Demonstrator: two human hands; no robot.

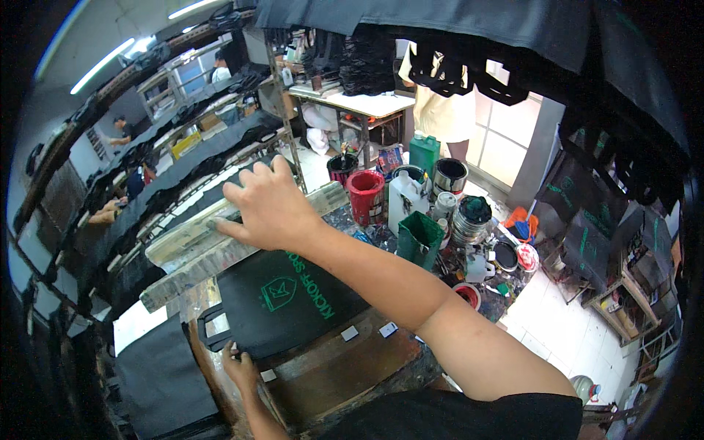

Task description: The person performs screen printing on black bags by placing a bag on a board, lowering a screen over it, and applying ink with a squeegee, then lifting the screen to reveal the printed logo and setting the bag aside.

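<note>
A black bag (253, 315) with a green print lies flat on the brown work board (345, 381), its cut-out handle toward the left. My left hand (240, 372) is closed at the bag's near edge, beside the handle, with the fingertips pinching there. Above the bag's far side, a paint-stained printing screen frame (242, 260) is tilted up. My right hand (268, 205) reaches across and grips that frame, its fingers bent over the upper part; a dark piece by the thumb is mostly hidden. Small pale tabs (350, 334) sit along the board beside the bag.
Right of the bag, paint containers crowd a stained surface: a red bucket (367, 196), a white jug (405, 202), a green container (420, 240). Another black bag (161, 374) lies at the left. Black sheets hang overhead and on racks. Other people stand farther back.
</note>
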